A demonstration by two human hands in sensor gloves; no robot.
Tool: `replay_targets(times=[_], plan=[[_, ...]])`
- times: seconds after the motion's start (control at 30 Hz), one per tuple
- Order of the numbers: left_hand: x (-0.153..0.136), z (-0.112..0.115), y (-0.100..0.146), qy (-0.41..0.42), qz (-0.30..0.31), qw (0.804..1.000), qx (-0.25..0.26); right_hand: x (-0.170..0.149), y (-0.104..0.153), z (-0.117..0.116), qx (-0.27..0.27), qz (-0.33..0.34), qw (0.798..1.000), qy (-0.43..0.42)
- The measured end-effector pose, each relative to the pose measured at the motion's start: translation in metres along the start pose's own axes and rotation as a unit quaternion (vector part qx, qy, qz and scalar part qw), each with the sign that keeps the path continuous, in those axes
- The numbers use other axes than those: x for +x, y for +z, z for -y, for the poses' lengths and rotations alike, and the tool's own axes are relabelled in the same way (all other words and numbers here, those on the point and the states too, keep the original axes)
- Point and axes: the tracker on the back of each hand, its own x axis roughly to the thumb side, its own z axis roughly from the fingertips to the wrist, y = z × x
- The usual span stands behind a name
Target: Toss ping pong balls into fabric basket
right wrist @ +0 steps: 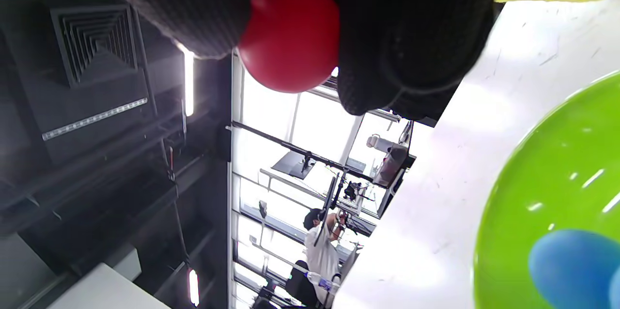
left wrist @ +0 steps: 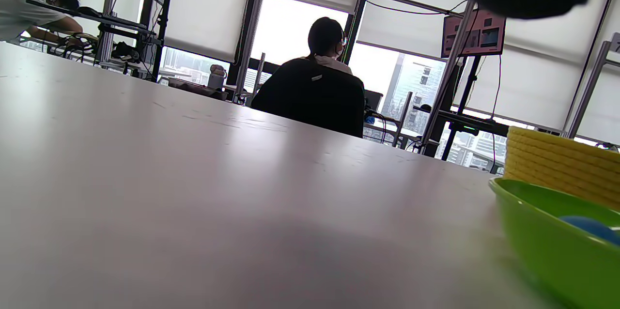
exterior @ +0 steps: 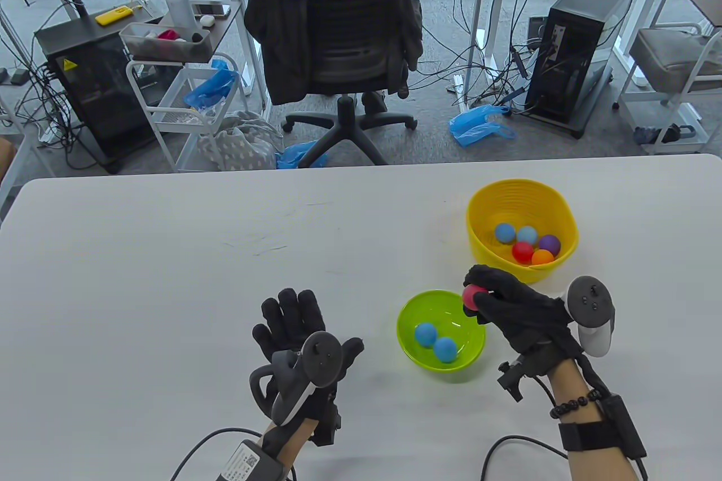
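ping pong balls were split between two containers when this was taken: two blue balls point(exterior: 435, 341) lay in the green bowl point(exterior: 410, 316) nearest me, and five more, two blue, one red, one purple and one orange, already sat in the yellow fabric basket point(exterior: 522, 194) beyond it. by my reckoning the job was well past halfway, with three balls left to toss. my left hand point(exterior: 302, 337) rested flat on the white table point(exterior: 169, 278), fingers spread and holding nothing. my right hand point(exterior: 516, 309) hovered over the bowl's far rim, knuckles up and fingertips curled around a red ball point(right wrist: 289, 35), pinched between thumb and fingers. the basket stood just past that hand, apart from the bowl, its mouth facing up.
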Motion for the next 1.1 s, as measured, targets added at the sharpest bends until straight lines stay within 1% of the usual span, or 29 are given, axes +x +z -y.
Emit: replay_targets(times=[0.13,0.27,0.33,0.4,0.53,0.6,0.7,0.77,0.9,1.03,1.1], plan=[[0.0,-0.001,0.0,-0.004,-0.001,1.0,0.004,-0.009,-0.002,0.011,-0.034,-0.011,0.997,-0.067],[0.0,-0.001,0.0,-0.005,-0.004,1.0,0.009,-0.02,-0.003,0.021,-0.065,-0.03,0.991,-0.109],[0.0,-0.002,0.0,-0.006,-0.006,1.0,0.011,-0.026,-0.004,0.027,-0.089,-0.042,0.988,-0.115],[0.0,-0.002,0.0,-0.007,-0.008,1.0,0.013,-0.032,-0.002,0.032,-0.126,-0.073,0.983,-0.114],[-0.003,-0.004,0.0,-0.005,-0.015,1.0,0.019,-0.043,-0.004,0.04,-0.162,-0.111,0.975,-0.109],[-0.004,-0.005,0.0,-0.006,-0.018,1.0,0.021,-0.049,-0.007,0.043,-0.165,-0.12,0.971,-0.121],[-0.006,-0.005,0.0,-0.005,-0.022,1.0,0.02,-0.057,-0.013,0.048,-0.135,-0.125,0.969,-0.163],[-0.006,-0.005,-0.001,-0.005,-0.023,0.999,0.021,-0.059,-0.014,0.05,-0.139,-0.116,0.966,-0.186],[-0.008,-0.006,-0.001,-0.002,-0.025,0.999,0.02,-0.055,-0.012,0.052,-0.157,-0.114,0.966,-0.169],[-0.008,-0.006,-0.001,0.001,-0.024,1.0,0.018,-0.048,-0.009,0.052,-0.163,-0.099,0.968,-0.164],[-0.008,-0.006,-0.001,0.005,-0.023,1.0,0.016,-0.042,-0.008,0.051,-0.169,-0.091,0.971,-0.146]])
